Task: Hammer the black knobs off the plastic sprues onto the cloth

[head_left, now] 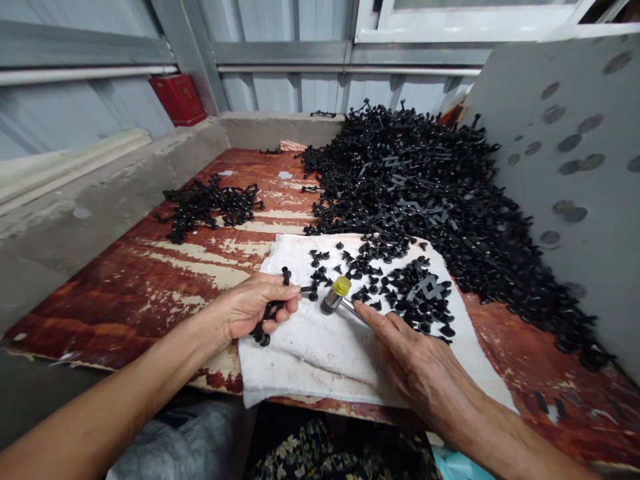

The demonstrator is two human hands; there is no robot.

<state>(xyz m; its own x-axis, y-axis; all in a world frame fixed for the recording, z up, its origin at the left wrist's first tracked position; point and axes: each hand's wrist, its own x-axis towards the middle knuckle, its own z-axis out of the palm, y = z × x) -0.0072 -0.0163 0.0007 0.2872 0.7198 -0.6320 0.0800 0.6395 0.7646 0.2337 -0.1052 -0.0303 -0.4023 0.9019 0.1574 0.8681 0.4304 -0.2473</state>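
Note:
My left hand [265,305] is closed round a black plastic part [274,308] with knobbed ends, above the left side of a white cloth [320,360]. One arm of the part sticks out past my fingertips to the right. My right hand [407,343] grips the metal handle of a small mallet [336,295] with a yellow-green face on top and a dark face below. The mallet's head is just right of the held part. Loose black knobs [367,270] with round flat heads are scattered on the cloth, and grey flat links [427,288] lie among them.
A large heap of black parts [400,173] covers the back right, against a spotted grey panel [565,147]. A smaller pile of linked black pieces [210,203] lies at left on the worn red-brown board [165,280]. A red box [179,99] stands on the concrete ledge.

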